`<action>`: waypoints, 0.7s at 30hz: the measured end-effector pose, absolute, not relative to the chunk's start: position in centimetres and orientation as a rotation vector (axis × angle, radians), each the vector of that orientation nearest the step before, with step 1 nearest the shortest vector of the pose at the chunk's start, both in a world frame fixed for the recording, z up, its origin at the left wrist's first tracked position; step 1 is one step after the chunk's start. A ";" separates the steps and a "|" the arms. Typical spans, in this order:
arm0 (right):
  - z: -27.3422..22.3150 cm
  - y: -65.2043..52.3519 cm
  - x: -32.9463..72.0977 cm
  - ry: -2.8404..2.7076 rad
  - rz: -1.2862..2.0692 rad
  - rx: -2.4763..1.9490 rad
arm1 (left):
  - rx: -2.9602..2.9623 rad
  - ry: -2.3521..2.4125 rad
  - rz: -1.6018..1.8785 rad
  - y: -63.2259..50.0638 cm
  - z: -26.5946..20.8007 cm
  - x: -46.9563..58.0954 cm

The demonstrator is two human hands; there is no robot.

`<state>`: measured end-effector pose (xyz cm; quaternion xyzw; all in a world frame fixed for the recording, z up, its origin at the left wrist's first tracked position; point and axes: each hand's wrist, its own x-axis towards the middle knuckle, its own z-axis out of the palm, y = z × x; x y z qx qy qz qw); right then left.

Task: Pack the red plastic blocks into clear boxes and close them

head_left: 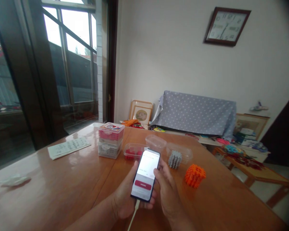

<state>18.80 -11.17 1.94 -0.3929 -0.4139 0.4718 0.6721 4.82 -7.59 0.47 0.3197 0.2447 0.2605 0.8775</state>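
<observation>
Above the near edge of the glossy brown wooden table [62, 179], a slim black-framed smartphone with a lit white screen and a red button bar [145, 175] is held clear of the tabletop. Its long axis runs from lower left to upper right, top end pointing away toward the far side of the table, bottom end toward the person, where a white charging cable [134, 215] hangs from it. The left hand [127, 195] cradles the phone from below and the left, fingers wrapped round its lower edge, thumb along its side. The right hand [167, 189] is beside the phone's right edge, thumb touching that edge, fingers loosely curled and grasping nothing else. Beyond the phone lies a clear plastic tub of red pieces [133, 151]; right of the phone stand a grey spiky block cube [174, 159] and an orange block cube [195, 175].
</observation>
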 end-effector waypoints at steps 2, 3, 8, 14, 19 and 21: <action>2.2 -10.9 19.0 -0.936 1.015 -0.854 | 0.694 0.553 0.535 -7.6 0.3 5.0; 2.2 -10.8 19.1 -0.925 0.993 -0.839 | 0.711 0.574 0.532 -7.7 0.2 5.1; 1.3 -9.9 20.0 -0.874 0.870 -0.854 | 0.802 0.684 0.527 -8.3 -0.2 6.0; 1.4 -10.0 20.5 -0.890 0.872 -0.934 | 0.883 0.749 0.528 -8.9 -0.2 6.4; 1.0 -9.1 20.4 -0.852 0.766 -0.991 | 0.917 0.768 0.560 -9.1 -0.2 6.7; 0.8 -8.9 20.4 -0.829 0.736 -1.011 | 0.928 0.767 0.569 -9.2 -0.2 6.9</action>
